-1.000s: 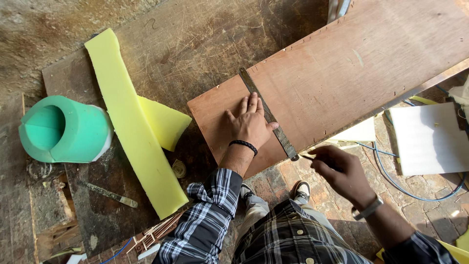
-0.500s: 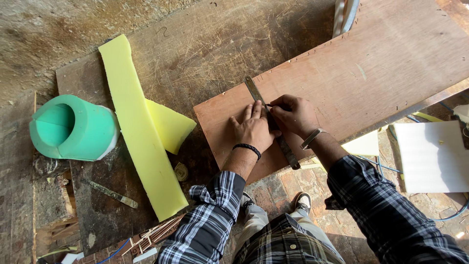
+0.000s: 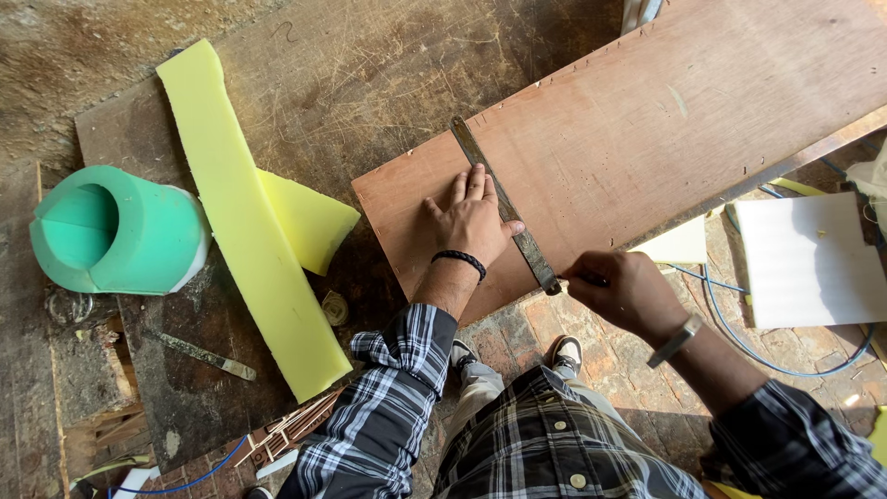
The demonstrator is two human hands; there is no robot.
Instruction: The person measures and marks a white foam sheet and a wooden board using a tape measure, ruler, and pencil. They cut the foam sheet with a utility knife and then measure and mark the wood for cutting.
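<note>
At the centre of the frame the left hand (image 3: 473, 222) lies flat with fingers spread, pressing a dark metal ruler (image 3: 504, 205) onto a reddish-brown plywood board (image 3: 647, 120), the ruler running diagonally across the board and overhanging its near edge, beyond which lies open brick floor (image 3: 517, 333). Just past that edge, at lower right, the right hand (image 3: 621, 294) is clenched around a thin dark marking tool (image 3: 584, 275) whose tip sits beside the ruler's lower end. To the left, on the scratched dark worktop (image 3: 351, 83), lie a long yellow-green foam strip (image 3: 242, 222) over a smaller foam piece (image 3: 309, 220), and a hollow rolled green foam (image 3: 115, 231).
</note>
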